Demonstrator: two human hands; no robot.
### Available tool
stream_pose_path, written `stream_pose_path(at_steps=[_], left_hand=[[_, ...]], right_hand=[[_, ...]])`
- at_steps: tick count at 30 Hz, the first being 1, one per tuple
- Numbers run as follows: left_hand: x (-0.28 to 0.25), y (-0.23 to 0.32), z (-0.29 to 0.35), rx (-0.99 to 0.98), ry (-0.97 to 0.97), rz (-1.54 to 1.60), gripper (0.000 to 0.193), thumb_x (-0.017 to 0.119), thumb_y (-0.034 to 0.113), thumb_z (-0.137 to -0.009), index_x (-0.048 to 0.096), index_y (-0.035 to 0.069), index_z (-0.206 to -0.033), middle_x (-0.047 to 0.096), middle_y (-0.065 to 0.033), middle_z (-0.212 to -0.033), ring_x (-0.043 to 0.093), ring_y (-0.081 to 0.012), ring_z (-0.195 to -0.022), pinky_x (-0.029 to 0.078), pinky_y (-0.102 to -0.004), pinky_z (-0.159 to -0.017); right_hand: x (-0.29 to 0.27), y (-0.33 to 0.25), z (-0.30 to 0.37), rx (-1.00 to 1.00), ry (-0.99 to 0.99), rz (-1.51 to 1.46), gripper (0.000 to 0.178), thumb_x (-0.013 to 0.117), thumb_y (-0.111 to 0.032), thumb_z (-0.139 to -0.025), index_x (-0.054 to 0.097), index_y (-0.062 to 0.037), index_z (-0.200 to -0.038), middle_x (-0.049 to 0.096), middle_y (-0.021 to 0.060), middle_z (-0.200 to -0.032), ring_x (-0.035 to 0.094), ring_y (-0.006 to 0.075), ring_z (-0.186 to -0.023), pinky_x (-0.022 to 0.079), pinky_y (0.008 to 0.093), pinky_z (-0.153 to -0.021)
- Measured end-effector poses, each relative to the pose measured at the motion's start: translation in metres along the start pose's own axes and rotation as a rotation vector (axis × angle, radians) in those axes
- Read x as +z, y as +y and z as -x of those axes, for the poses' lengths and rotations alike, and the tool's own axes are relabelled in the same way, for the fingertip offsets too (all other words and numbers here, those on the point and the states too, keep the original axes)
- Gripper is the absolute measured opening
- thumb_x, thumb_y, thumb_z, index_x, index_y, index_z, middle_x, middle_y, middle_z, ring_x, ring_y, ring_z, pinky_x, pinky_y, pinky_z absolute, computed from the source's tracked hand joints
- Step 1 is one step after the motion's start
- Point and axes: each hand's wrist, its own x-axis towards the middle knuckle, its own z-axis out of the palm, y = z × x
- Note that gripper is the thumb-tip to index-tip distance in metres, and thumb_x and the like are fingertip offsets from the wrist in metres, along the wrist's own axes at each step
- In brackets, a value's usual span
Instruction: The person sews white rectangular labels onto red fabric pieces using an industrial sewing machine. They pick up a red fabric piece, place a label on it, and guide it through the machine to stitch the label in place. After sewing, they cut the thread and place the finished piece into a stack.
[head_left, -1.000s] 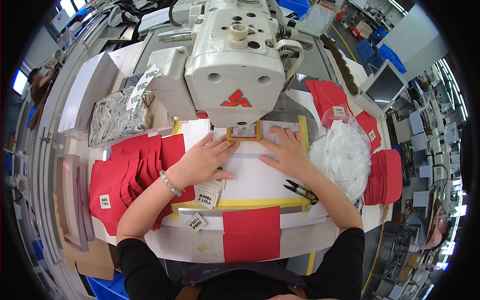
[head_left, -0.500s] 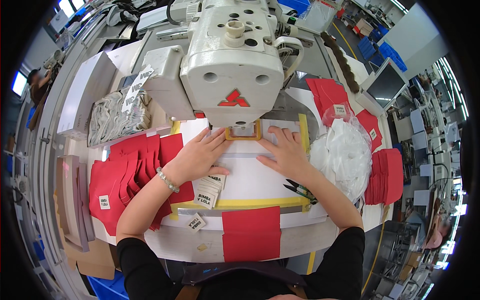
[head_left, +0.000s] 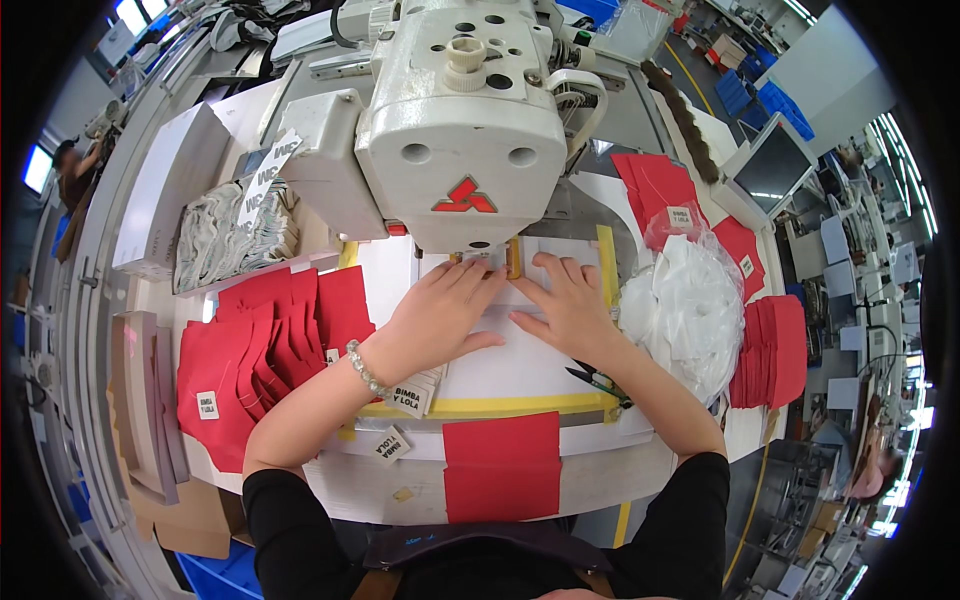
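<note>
A large white sewing machine head [head_left: 460, 150] hangs over the work surface. Below it is a small yellow-edged frame [head_left: 515, 258], part of it covered by my left hand [head_left: 440, 310]. That hand lies palm down, fingers stretched over the frame and the thumb pointing right. My right hand [head_left: 572, 310] rests flat just right of the frame, fingers spread. Both hands touch the white sheet [head_left: 500, 365] edged with yellow tape. Under my left wrist is a small pile of cream printed labels [head_left: 415, 398]. Whatever lies beneath my left fingertips is hidden.
Red fabric pieces [head_left: 240, 350] are stacked at left, another red piece [head_left: 502, 470] at the front edge. Black-bladed snips [head_left: 598, 382] lie by my right forearm, near a white plastic bundle [head_left: 685, 310]. More red pieces [head_left: 768, 350] stand far right. One loose label [head_left: 392, 445] lies in front.
My left hand has slid right and now covers much of the yellow-edged frame, its forearm now over the label pile. My right hand has barely moved.
</note>
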Motion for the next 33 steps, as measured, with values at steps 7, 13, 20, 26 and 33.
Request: stream_pose_path(at_steps=[7, 13, 20, 26, 33], left_hand=[[0.018, -0.003, -0.019, -0.035, -0.066, -0.001, 0.078, 0.068, 0.050, -0.081, 0.046, 0.000, -0.136, 0.057, -0.0216, -0.121, 0.056, -0.0343, -0.108, 0.042, -0.0413, -0.099], [0.009, -0.010, -0.006, -0.001, -0.124, 0.039, 0.077, 0.071, 0.042, -0.081, 0.042, 0.004, -0.140, 0.049, -0.0230, -0.137, 0.049, -0.0362, -0.123, 0.036, -0.0449, -0.108], [-0.022, 0.009, 0.008, 0.139, -0.172, 0.075, 0.065, 0.073, 0.034, -0.080, 0.050, 0.010, -0.136, 0.045, -0.0142, -0.145, 0.046, -0.0300, -0.131, 0.037, -0.0470, -0.108], [-0.041, 0.035, -0.002, 0.251, -0.085, 0.080, 0.055, 0.072, 0.033, -0.080, 0.058, 0.012, -0.129, 0.056, -0.0111, -0.133, 0.054, -0.0278, -0.123, 0.042, -0.0442, -0.101], [-0.047, 0.060, -0.010, 0.358, -0.055, 0.012, 0.050, 0.073, 0.031, -0.079, 0.062, 0.013, -0.124, 0.060, -0.0086, -0.128, 0.057, -0.0238, -0.117, 0.043, -0.0403, -0.096]], right_hand=[[-0.006, 0.002, 0.007, 0.025, 0.019, -0.012, 0.047, 0.069, -0.040, -0.083, 0.063, -0.0171, -0.124, 0.051, 0.0069, -0.122, 0.049, 0.0238, -0.105, 0.033, 0.0403, -0.082], [-0.074, 0.023, 0.040, 0.126, 0.105, 0.024, 0.027, 0.072, -0.022, -0.082, 0.069, -0.0115, -0.107, 0.066, 0.0035, -0.094, 0.061, 0.0199, -0.089, 0.042, 0.0362, -0.079], [-0.207, 0.085, 0.199, 0.942, 0.000, 0.472, 0.015, 0.072, -0.010, -0.075, 0.073, -0.0020, -0.088, 0.070, 0.0154, -0.086, 0.066, 0.0341, -0.081, 0.050, 0.0434, -0.075], [-0.212, 0.070, 0.263, 1.115, -0.020, 0.435, 0.033, 0.079, -0.018, -0.072, 0.073, -0.0017, -0.100, 0.071, 0.0175, -0.092, 0.068, 0.0343, -0.085, 0.051, 0.0426, -0.077], [-0.207, 0.061, 0.286, 0.987, 0.101, 0.414, 0.037, 0.079, -0.018, -0.071, 0.070, -0.0047, -0.104, 0.071, 0.0076, -0.103, 0.063, 0.0244, -0.101, 0.042, 0.0368, -0.088]])
